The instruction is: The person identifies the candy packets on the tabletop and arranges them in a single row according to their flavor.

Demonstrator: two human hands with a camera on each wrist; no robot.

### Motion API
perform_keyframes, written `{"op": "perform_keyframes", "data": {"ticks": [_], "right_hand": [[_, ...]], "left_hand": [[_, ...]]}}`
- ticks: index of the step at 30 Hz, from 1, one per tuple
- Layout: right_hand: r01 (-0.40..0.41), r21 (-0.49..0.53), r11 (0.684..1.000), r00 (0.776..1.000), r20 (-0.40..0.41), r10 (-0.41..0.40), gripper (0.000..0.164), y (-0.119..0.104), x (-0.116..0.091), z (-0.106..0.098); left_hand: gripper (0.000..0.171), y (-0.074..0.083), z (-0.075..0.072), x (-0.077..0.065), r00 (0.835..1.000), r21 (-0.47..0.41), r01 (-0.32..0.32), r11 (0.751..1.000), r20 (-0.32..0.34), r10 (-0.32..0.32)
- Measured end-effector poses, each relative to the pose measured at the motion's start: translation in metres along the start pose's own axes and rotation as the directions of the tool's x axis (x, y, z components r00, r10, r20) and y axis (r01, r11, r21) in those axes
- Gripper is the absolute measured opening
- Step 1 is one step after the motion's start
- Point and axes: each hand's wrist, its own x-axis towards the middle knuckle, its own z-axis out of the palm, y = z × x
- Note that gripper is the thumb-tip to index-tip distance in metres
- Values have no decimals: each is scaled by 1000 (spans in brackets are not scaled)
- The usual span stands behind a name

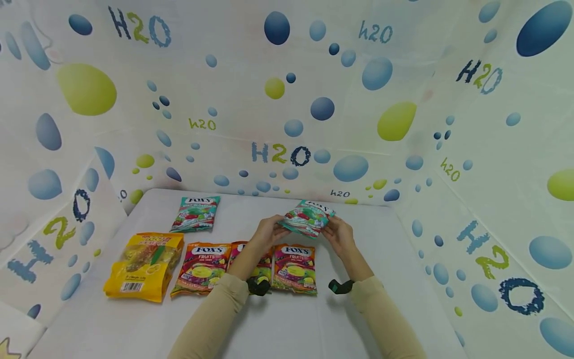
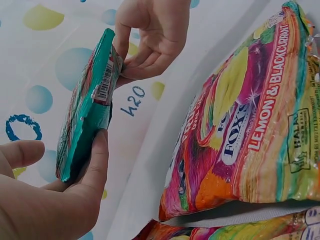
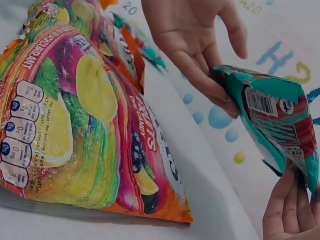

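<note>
A teal Fox's candy bag [image 1: 308, 218] is held up above the far part of the table, tilted, between both hands. My left hand [image 1: 270, 230] supports its left end. The left fingers [image 2: 100, 157] lie against the back of the bag, while the left thumb [image 2: 22, 152] stands off from it. At the other end, my right hand [image 1: 339, 234] pinches the edge, its fingers [image 3: 287, 202] behind the bag. A barcode shows on the bag's back in both wrist views. Three red Fox's Fruits candy bags [image 1: 294, 269] lie side by side in front of the hands.
On the left of the white table [image 1: 381, 319] lies a yellow candy bag [image 1: 142, 269]. Behind it rests another teal Fox's bag [image 1: 197, 213]. Sheeting with printed bubbles [image 1: 293, 127] walls the table at the back and sides. Black wrist straps [image 1: 258, 286] sit over beige sleeves.
</note>
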Motion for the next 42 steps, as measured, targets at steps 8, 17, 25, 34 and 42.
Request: {"op": "perform_keyframes", "data": {"ticks": [8, 17, 25, 34, 42], "right_hand": [[-1, -34, 999, 1000, -25, 0, 46, -5, -2, 1], [10, -135, 991, 999, -51, -17, 50, -12, -4, 3], [10, -206, 978, 997, -78, -27, 46, -10, -6, -3], [25, -243, 970, 996, -82, -46, 51, -10, -4, -9], [35, -352, 936, 996, -67, -63, 49, -7, -8, -16]], "left_hand": [[36, -2, 0, -6, 1000, 70, 18, 997, 7, -18], [41, -8, 5, -19, 998, 126, -44, 991, 52, 38], [45, -9, 14, -34, 988, 197, -100, 975, 135, 74], [43, -9, 23, -47, 980, 266, -113, 957, 186, 64], [47, -17, 28, -54, 986, 310, -77, 948, 163, 27]]}}
